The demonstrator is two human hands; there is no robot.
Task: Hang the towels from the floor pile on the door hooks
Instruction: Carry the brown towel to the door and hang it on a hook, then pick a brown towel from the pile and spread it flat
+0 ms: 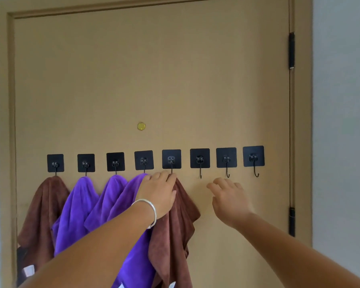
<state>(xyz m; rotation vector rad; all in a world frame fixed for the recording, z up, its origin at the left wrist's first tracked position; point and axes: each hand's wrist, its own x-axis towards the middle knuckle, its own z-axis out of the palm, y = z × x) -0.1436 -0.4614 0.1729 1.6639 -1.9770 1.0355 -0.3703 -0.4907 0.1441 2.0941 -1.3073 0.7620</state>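
A row of several black adhesive hooks crosses the tan door (146, 80). Towels hang from the left ones: a brown towel (43, 208) at far left, then purple towels (77, 206) on the following hooks. Another brown towel (178, 221) hangs from the fifth hook (171, 159). My left hand (159, 193), with a silver bangle on its wrist, grips the top of that brown towel right under the hook. My right hand (230, 197) hovers with relaxed fingers just right of it, holding nothing. The three rightmost hooks (227, 161) are bare. The floor pile is out of view.
A brass peephole (141, 126) sits above the hook row. Black hinges (291, 50) run down the door's right edge beside a grey wall (341, 121). A dark object with a shiny part (27, 269) shows at the lower left.
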